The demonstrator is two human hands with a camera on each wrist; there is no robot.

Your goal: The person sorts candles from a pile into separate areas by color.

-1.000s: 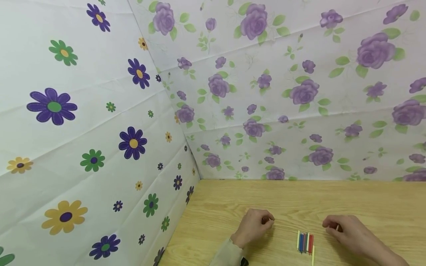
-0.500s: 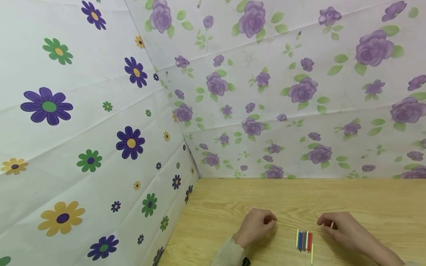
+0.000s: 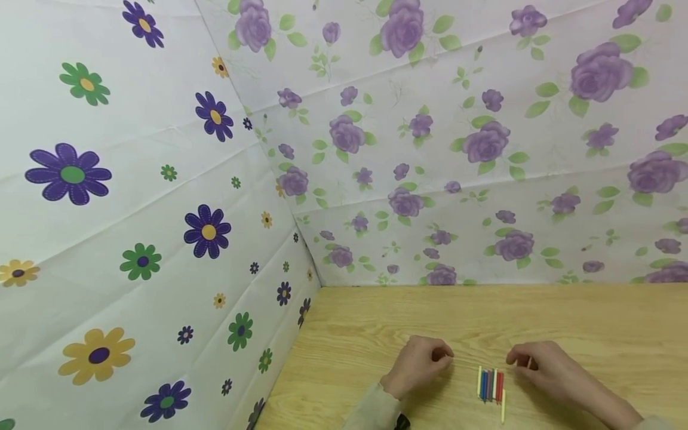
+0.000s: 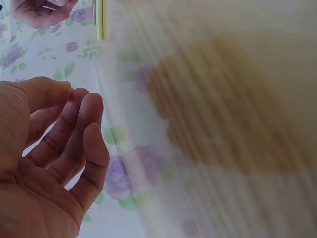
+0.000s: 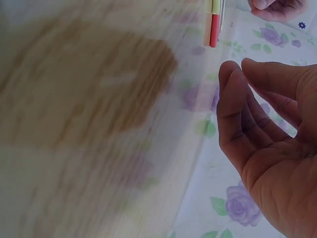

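Far left, beyond the left hand: daisy-print sheet (image 3: 99,224). Unchanged apart from a small shift of the head view.

Left hand (image 3: 418,365): over or on the wood-grain table (image 3: 376,319), which cannot be told for sure. Fingers loosely curved, thumb tip close against the index fingertip; nothing held. Over the last 1 s it has edged inward, towards the right hand. Pale sleeve (image 3: 372,407) at its wrist.

Between the 2 hands: row of coloured sticks (image 3: 490,384), side by side, yellow at the left-hand end through blue and others to red at the right-hand end. Exact count too small to tell. Row looks undisturbed. Loose yellow stick (image 3: 503,407) lies nearer the person, below the row's red end.

Right hand (image 3: 550,370): fingertips just beside the row's far red end, apparently not touching. Fingers curved, a narrow gap between thumb and index; nothing held. It too has drawn inward, more than the left.

Meaning, as judged: the 2 hands remain well apart but bracket the sticks more closely, bringing the row within easy reach, especially of the right hand. No stick taken up.
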